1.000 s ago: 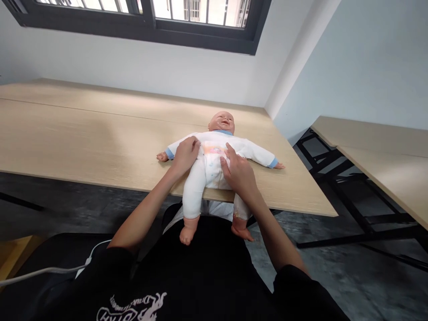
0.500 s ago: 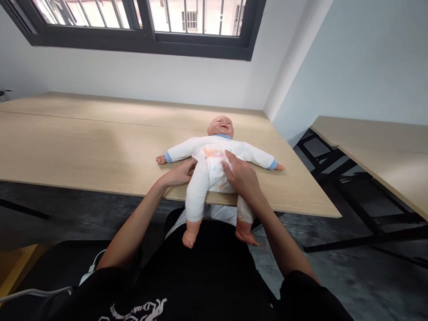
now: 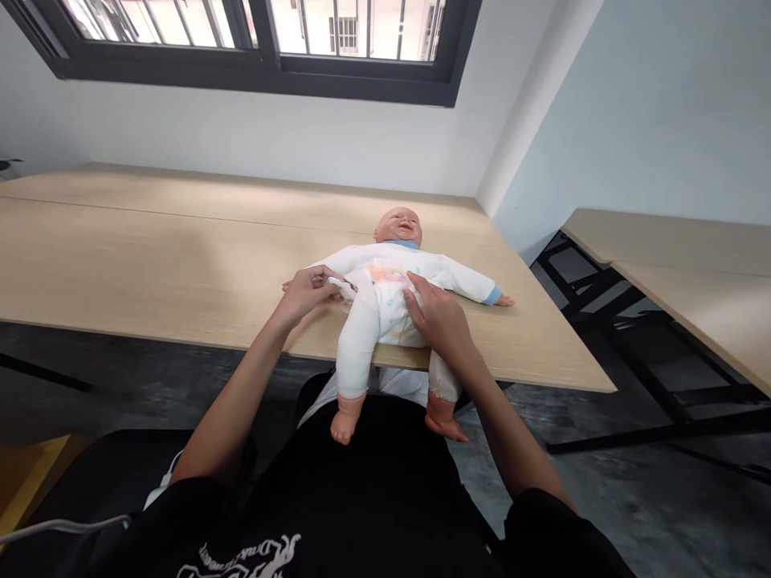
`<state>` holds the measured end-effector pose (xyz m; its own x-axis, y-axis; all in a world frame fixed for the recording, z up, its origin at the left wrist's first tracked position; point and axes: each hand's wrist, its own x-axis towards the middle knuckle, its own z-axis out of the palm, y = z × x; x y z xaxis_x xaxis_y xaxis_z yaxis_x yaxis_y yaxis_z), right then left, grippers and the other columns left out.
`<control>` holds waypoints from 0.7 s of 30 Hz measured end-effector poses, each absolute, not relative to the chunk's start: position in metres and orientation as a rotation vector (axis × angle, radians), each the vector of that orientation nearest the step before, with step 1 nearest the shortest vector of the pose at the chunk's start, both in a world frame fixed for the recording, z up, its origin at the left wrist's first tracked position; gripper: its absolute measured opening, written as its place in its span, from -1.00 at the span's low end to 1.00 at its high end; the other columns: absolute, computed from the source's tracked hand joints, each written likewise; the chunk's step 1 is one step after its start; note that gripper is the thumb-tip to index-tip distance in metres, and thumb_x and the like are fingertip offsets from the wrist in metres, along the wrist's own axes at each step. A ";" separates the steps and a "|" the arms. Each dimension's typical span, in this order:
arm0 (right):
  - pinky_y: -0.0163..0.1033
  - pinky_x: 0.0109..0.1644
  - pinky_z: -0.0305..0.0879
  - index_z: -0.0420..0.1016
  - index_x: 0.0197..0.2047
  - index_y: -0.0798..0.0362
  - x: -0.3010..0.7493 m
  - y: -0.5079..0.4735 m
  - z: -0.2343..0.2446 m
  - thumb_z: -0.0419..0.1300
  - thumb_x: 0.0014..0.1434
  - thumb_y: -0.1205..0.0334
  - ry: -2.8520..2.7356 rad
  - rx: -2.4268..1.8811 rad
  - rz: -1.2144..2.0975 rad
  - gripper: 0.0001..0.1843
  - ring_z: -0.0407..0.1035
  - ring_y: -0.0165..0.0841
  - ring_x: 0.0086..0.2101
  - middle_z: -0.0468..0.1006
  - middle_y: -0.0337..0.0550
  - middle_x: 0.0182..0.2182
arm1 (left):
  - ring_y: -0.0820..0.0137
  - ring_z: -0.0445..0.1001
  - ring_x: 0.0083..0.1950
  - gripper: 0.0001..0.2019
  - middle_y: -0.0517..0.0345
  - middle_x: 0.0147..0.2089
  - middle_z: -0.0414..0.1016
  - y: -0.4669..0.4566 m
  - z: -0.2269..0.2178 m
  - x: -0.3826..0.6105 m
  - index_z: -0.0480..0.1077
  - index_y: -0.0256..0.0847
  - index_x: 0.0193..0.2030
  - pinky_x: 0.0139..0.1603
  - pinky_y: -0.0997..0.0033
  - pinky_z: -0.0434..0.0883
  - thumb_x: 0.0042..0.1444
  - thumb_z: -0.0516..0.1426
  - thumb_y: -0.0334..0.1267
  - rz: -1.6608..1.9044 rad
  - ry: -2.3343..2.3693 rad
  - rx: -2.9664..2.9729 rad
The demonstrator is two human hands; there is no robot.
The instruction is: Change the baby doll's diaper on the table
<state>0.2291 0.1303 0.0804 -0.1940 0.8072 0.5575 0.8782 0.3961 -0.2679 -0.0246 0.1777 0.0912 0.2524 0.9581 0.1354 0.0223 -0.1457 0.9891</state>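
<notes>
A baby doll [image 3: 355,343] in white clothes with blue trim lies on its back, its legs hanging over the table's front edge. Around its hips is a white diaper [image 3: 394,309] with a coloured print on the front. My left hand [image 3: 310,291] pinches a white side flap of the diaper [image 3: 344,289] and holds it out from the doll's hip, over one of its arms. My right hand [image 3: 438,315] rests on the diaper's other side, thumb and fingers apart, pressing on its front. The diaper's back is hidden under the doll.
The wooden table [image 3: 150,265] reaches to the wall below a barred window [image 3: 361,76]. A second table [image 3: 687,249] with black folding legs stands at the right. A black chair [image 3: 114,461] and a white cable [image 3: 66,526] are at lower left.
My left hand has moved up and outward from the doll's hip, drawing the diaper's side flap out with it. My right hand has stayed on the diaper's front.
</notes>
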 end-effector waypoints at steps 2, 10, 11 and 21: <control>0.06 0.17 0.42 0.39 0.27 0.25 0.229 0.130 0.080 -0.16 0.50 0.05 -2.023 -1.423 -0.148 -0.44 0.45 -0.01 0.14 0.52 0.17 0.15 | 0.40 0.49 -0.29 -0.77 0.16 -0.34 0.50 0.175 0.091 -0.021 0.36 -0.21 -0.32 -0.21 0.46 0.46 -0.01 0.33 -0.24 1.144 1.006 1.375; 0.03 0.19 0.41 0.41 0.25 0.22 0.229 0.130 0.081 -0.16 0.49 0.05 -2.028 -1.394 -0.143 -0.45 0.45 -0.05 0.14 0.52 0.16 0.16 | 0.41 0.52 -0.30 -0.80 0.09 -0.22 0.55 0.176 0.089 0.007 0.42 -0.25 -0.09 -0.27 0.45 0.51 0.21 0.29 -0.26 0.875 0.912 1.006; 0.03 0.19 0.41 0.41 0.25 0.22 0.229 0.130 0.081 -0.16 0.49 0.06 -2.027 -1.391 -0.143 -0.46 0.45 -0.06 0.14 0.52 0.16 0.16 | 0.42 0.51 -0.34 -0.83 0.10 -0.25 0.56 0.177 0.090 0.006 0.44 -0.25 -0.09 -0.29 0.46 0.51 0.22 0.28 -0.27 0.864 0.883 0.962; 0.03 0.20 0.41 0.43 0.23 0.24 0.229 0.130 0.079 -0.15 0.49 0.07 -2.018 -1.361 -0.129 -0.46 0.45 -0.05 0.13 0.52 0.14 0.15 | 0.36 0.56 -0.36 -0.93 0.10 -0.34 0.55 0.188 0.090 -0.016 0.43 -0.28 -0.13 -0.18 0.33 0.59 0.31 0.15 -0.34 0.980 0.871 0.746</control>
